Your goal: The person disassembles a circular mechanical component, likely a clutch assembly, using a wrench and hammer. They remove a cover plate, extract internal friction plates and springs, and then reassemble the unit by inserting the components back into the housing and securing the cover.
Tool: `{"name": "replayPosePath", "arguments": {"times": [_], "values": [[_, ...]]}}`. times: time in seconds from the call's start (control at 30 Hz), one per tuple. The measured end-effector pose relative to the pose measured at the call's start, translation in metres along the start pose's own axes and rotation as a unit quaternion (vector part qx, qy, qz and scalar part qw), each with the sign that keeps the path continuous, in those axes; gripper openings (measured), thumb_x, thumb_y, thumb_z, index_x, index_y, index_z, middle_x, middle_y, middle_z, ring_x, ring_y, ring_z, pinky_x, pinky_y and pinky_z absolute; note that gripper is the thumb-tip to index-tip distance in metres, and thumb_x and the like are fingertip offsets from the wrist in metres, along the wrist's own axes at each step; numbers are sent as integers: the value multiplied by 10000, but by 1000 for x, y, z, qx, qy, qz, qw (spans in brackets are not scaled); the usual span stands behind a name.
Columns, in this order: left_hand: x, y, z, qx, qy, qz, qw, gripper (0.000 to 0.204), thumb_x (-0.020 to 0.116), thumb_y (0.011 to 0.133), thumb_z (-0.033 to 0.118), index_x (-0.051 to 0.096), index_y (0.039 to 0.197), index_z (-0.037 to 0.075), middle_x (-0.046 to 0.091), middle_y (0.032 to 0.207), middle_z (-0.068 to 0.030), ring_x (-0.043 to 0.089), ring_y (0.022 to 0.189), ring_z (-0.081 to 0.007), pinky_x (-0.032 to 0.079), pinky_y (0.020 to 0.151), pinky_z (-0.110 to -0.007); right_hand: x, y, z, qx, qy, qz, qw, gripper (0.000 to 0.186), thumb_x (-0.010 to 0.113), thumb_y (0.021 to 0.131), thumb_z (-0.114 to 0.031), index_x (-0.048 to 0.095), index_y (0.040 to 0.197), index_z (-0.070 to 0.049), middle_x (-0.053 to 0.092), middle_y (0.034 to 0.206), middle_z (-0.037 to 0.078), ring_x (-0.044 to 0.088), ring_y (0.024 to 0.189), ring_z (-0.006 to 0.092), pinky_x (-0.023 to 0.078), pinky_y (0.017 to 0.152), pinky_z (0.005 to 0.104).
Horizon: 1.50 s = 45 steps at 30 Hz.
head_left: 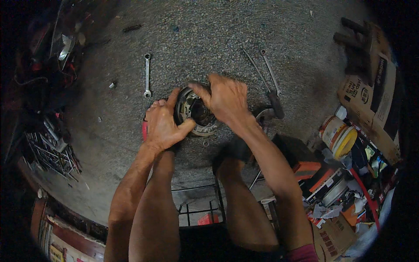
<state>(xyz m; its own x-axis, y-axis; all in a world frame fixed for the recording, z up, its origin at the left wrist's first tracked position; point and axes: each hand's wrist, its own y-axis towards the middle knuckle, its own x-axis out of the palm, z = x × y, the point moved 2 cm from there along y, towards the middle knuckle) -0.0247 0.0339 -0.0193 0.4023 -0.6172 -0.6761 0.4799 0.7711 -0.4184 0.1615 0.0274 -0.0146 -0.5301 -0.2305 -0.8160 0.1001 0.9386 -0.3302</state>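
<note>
Between my hands is a round metal hub part, with a dark hollow centre and curved pieces inside its rim. My left hand grips its left side, thumb over the near rim and fingers against the outer edge. My right hand is closed around the upper right rim, its thumb lying across the top; some of its fingers are hidden. A small wire ring lies just below the part. Partly behind my left hand shows a red object whose kind I cannot make out.
On the rough ground lie a combination wrench at left, and another wrench and a black-handled tool at right. Metal rods are heaped at far left. Cartons and a yellow-lidded tub crowd the right side.
</note>
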Motion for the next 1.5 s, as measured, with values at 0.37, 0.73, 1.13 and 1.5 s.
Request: {"name": "replayPosePath", "arguments": {"times": [0.37,0.73,1.13,1.5], "values": [[-2,5,6,-63,-24,-31,997,795,645,673,376,509,1341,-32,653,927,-311,615,923,-461,464,865,-525,-3,-16,-24,-53,-58,170,982,499,708,802,-539,561,735,-67,588,658,105,633,570,269,489,476,406],[0,0,11,-56,49,-9,997,786,637,690,411,511,1343,-8,638,962,-303,600,943,-456,452,887,-518,-7,-20,-35,132,41,64,988,549,725,807,-525,567,778,0,642,736,206,647,671,407,486,571,495],[-5,-1,6,-36,5,-16,999,658,619,717,377,560,1234,-25,644,931,-287,618,914,-441,485,849,-510,0,-11,-28,-123,-35,153,980,479,782,762,-463,533,693,-60,573,617,91,617,513,278,461,420,386],[-2,-4,12,-22,53,21,998,772,635,698,383,490,1325,-45,644,943,-310,620,914,-449,478,862,-522,-3,-7,-10,-104,21,131,986,467,770,779,-454,555,708,-45,626,652,140,651,576,325,486,475,435]]}}
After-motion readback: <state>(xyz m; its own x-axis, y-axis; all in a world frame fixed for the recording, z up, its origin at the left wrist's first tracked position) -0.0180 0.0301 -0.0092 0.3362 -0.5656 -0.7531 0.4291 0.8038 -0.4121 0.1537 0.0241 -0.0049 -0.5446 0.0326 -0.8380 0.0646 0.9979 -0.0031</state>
